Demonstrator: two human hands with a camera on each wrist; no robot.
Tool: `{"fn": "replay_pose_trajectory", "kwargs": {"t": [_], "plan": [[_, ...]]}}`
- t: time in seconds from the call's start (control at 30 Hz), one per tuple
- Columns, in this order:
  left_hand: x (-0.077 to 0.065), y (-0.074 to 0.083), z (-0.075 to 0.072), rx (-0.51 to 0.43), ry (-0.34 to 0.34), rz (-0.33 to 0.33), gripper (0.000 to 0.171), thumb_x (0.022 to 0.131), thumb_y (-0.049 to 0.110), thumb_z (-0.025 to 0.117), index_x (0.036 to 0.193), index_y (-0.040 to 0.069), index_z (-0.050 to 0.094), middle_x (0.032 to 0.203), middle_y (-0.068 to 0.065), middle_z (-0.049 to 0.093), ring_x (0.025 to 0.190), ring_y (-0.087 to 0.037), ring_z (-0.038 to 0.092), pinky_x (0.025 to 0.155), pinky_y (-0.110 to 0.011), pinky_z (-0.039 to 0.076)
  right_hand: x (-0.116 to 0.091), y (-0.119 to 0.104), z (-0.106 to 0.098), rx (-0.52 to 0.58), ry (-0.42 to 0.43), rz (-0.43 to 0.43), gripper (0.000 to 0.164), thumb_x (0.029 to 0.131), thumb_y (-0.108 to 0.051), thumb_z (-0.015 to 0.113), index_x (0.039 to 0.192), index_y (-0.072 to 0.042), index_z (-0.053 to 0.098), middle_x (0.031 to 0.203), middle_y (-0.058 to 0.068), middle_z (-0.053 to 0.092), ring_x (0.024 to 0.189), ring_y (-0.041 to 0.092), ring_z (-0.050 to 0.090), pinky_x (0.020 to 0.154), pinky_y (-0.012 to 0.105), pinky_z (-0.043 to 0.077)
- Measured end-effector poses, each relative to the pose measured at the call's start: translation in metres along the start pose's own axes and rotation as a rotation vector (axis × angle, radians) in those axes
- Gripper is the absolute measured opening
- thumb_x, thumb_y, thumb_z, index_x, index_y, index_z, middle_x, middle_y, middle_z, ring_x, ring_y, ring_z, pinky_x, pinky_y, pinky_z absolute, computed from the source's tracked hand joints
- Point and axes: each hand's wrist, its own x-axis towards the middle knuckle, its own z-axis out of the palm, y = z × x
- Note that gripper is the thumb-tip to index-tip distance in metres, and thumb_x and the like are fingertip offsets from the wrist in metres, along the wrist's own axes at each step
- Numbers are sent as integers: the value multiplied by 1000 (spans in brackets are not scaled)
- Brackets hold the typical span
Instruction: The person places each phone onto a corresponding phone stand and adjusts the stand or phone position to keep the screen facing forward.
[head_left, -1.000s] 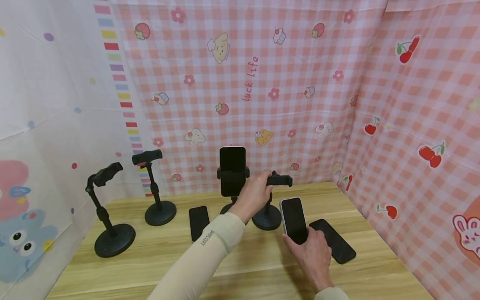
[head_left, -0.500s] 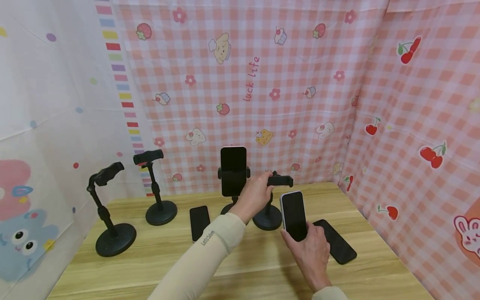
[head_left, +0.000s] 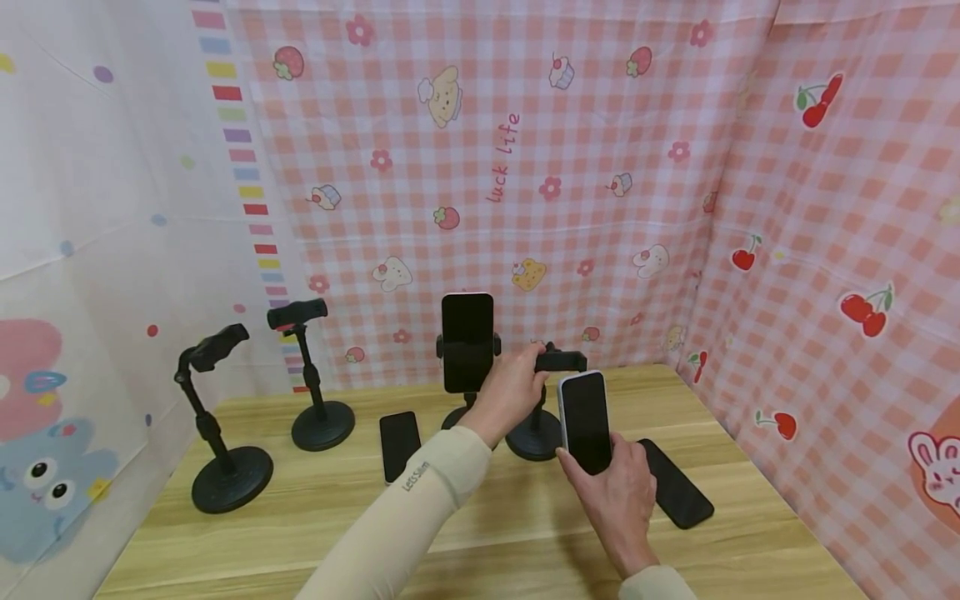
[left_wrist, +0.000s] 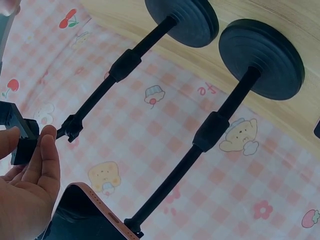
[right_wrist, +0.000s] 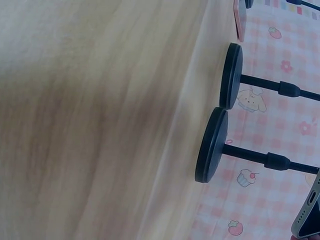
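The person here has the left hand (head_left: pixel 513 387) up at the black clamp (head_left: pixel 561 361) of a phone stand, its fingers pinching the clamp with the thumb opposite. The right hand (head_left: pixel 615 496) holds a light-edged phone (head_left: pixel 585 421) by its lower part, the thumb along 1 edge and the fingers along the other; it is raised off the worktop (head_left: pixel 510 550), dark screen towards the person, its top end just in front of the clamp's outer end. Whether the 2 touch, I can't tell. Just beside that stand, a pink-edged phone (head_left: pixel 468 343) sits upright in another stand's clamp. 2 more phones lie flat: 1 dark phone (head_left: pixel 678 487) beyond the right hand, and 1 smaller phone (head_left: pixel 399 446) near the left sleeve (head_left: pixel 382 537). Over on the person's left are 2 more stands, a nearer stand (head_left: pixel 232 479) with a bent neck and a farther stand (head_left: pixel 322 427), both on round black bases. I can read "Let'sSlim" on the left sleeve, and "luck life" in red letters running up the pink checked cloth (head_left: pixel 487 242) behind.
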Motion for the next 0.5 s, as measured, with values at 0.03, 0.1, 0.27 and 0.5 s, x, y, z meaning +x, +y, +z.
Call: {"fn": "replay_pose_trajectory", "kwargs": {"t": [0.03, 0.1, 0.27, 0.5], "plan": [[0, 0, 0, -1, -1, -1, 36, 93, 19, 62, 127, 7, 58, 117, -10, 70, 91, -17, 67, 78, -35, 59, 0, -1, 0, 1, 4, -4, 86, 63, -64, 74, 116, 3, 60, 98, 22, 60, 92, 35, 52, 81, 57, 41], [0, 0, 0, -10, -3, -5, 36, 93, 18, 62, 127, 6, 58, 117, -10, 69, 92, -17, 67, 79, -35, 59, 0, -2, 0, 4, 13, -13, 86, 63, -64, 75, 116, 3, 60, 98, 22, 60, 91, 35, 52, 81, 57, 41], [-1, 0, -1, -25, -11, -14, 37, 93, 17, 62, 128, 6, 58, 119, -10, 69, 94, -17, 66, 80, -36, 58, 3, -7, 0, 33, 31, -24, 85, 63, -63, 75, 116, 2, 60, 98, 21, 60, 90, 34, 52, 82, 56, 41], [-2, 1, -1, -45, -20, -28, 38, 93, 18, 63, 130, 9, 57, 106, -8, 72, 76, -12, 64, 70, -32, 59, 9, -15, -4, 65, 31, -21, 83, 63, -62, 76, 116, 0, 60, 97, 18, 59, 89, 32, 51, 80, 53, 40]]}}
